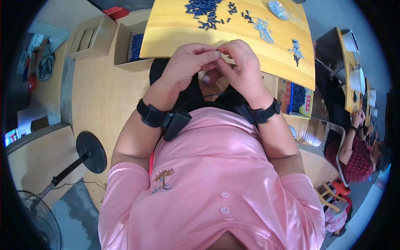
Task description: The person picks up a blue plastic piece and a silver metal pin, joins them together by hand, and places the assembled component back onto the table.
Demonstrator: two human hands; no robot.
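On the yellow table (pixel 175 31) lie dark pieces (pixel 203 8); leftward, a fan (pixel 88 155).

The table (pixel 177 31) bears a parts heap (pixel 202 8) left, a pile (pixel 263 31) before a dish (pixel 278 10), a cluster (pixel 296 51) right.

The table (pixel 166 39) is yellow, the small parts on it blue-black in the dark pieces (pixel 204 9) and silvery in the pale pieces (pixel 263 32). Pink covers the shirt (pixel 200 154) (its stitched emblem (pixel 162 181) mixes brown and blue), against black wrist straps (pixel 151 115). A co-worker's top (pixel 359 161) is dark red with darker patterning; the fan stand's base (pixel 92 152) is black.
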